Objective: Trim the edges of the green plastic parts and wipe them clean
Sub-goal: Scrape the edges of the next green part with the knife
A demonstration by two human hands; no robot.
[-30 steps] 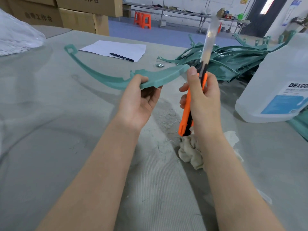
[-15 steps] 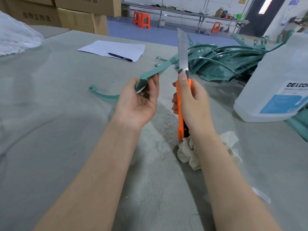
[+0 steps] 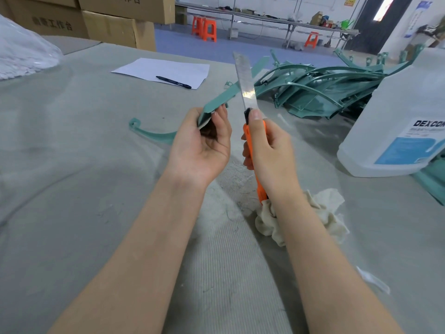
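Green curved plastic strip [image 3: 216, 102] is up off the grey felt-covered table [image 3: 72, 189], pinched near its middle in the left hand [image 3: 204, 145], whose thumb and curled fingers close on the strip. The right hand [image 3: 267, 150] is clenched round an orange-handled utility knife [image 3: 249, 100], thumb high by the slider, its long blade pointing up and slightly away. I judge this to be the trimming step. The blade crosses in front of the strip's far half, but I cannot tell whether it touches the edge. The strip's long axis runs diagonally: its hooked end points down and left, low near the table, and the other end rises up and right towards the heap of green plastic parts [image 3: 325, 92]. The next move probably calls for laying the blade shallow against the edge and drawing it along, away from the holding fingers. The cream cloth rag [image 3: 325, 213] lies under the right wrist for wiping.
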